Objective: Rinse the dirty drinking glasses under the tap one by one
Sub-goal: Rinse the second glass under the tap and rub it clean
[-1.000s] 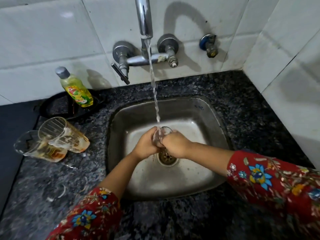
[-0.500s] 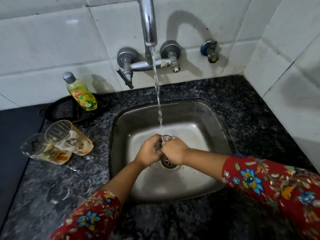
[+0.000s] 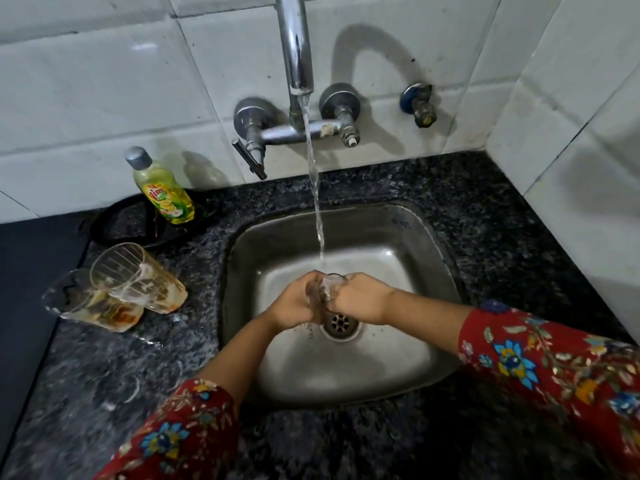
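Observation:
A clear drinking glass (image 3: 327, 287) is held upright over the steel sink (image 3: 426, 244), right under the water stream (image 3: 317, 209) running from the tap (image 3: 294, 46). My left hand (image 3: 294, 303) grips the glass from the left and my right hand (image 3: 360, 297) grips it from the right; most of the glass is hidden between them. Two dirty glasses lie on their sides on the counter left of the sink: one nearer the sink (image 3: 138, 278) with whitish and orange residue, one further left (image 3: 90, 303) with brown residue.
A yellow-green dish soap bottle (image 3: 162, 190) stands on a black tray (image 3: 117, 223) at the back left. The tap's handles (image 3: 252, 140) stick out from the tiled wall. A dark granite counter (image 3: 502, 220) surrounds the sink, with the drain (image 3: 341, 323) just below my hands.
Both hands have kept hold of the glass under the stream, shifting slightly around it. The view has tilted down a little, so everything sits lower in frame.

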`<state>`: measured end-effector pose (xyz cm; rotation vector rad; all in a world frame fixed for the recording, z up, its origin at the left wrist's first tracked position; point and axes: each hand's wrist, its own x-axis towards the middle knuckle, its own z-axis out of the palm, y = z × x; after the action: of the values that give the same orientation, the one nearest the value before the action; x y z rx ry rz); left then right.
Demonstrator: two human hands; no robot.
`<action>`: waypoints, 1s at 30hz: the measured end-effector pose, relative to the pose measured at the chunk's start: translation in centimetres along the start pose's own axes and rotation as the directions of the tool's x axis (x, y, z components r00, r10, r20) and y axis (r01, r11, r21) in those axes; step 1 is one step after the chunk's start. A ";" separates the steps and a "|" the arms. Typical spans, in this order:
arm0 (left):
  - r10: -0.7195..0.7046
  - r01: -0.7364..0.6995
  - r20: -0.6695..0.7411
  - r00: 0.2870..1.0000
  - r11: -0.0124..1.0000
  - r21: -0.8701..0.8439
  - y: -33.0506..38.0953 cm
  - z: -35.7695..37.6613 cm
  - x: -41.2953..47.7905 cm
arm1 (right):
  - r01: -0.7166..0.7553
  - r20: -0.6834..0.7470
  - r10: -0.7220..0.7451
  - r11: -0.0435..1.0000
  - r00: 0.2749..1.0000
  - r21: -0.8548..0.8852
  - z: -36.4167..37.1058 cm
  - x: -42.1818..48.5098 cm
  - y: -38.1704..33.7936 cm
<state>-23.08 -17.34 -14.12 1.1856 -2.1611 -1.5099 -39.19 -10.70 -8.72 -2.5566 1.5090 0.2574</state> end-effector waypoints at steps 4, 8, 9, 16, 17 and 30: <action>0.047 -0.041 -0.083 0.995 0.996 0.077 1.9 1.5 -0.5 | -0.154 0.115 0.133 0.968 0.984 0.199 0.8 0.9 -1.7; 0.054 -0.054 -0.094 0.994 0.999 0.005 1.4 0.8 -0.5 | -0.143 0.055 0.138 0.983 0.989 0.114 -0.1 0.7 -1.1; 0.023 -0.024 -0.016 1.000 0.998 -0.066 1.5 0.3 -0.5 | -0.115 0.041 0.112 0.990 0.993 0.081 -0.7 0.4 -0.7; -0.016 0.003 -0.167 0.986 0.997 -0.081 1.5 1.4 -0.7 | -0.144 0.126 0.128 0.982 0.984 0.122 -1.0 1.0 -1.4; -0.043 0.028 -0.109 0.993 0.991 -0.134 1.4 1.0 -0.6 | -0.110 0.082 0.105 0.992 0.991 0.062 -1.1 0.8 -1.2; -0.280 0.149 -0.012 0.960 0.474 0.868 5.1 -2.1 -2.6 | -0.362 0.366 0.448 -0.097 0.816 0.927 -0.1 -1.8 -2.8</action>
<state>-22.58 -16.13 -8.17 1.7103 -3.0962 -0.4257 -37.60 -7.90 -8.06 -0.8602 1.5307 -0.6668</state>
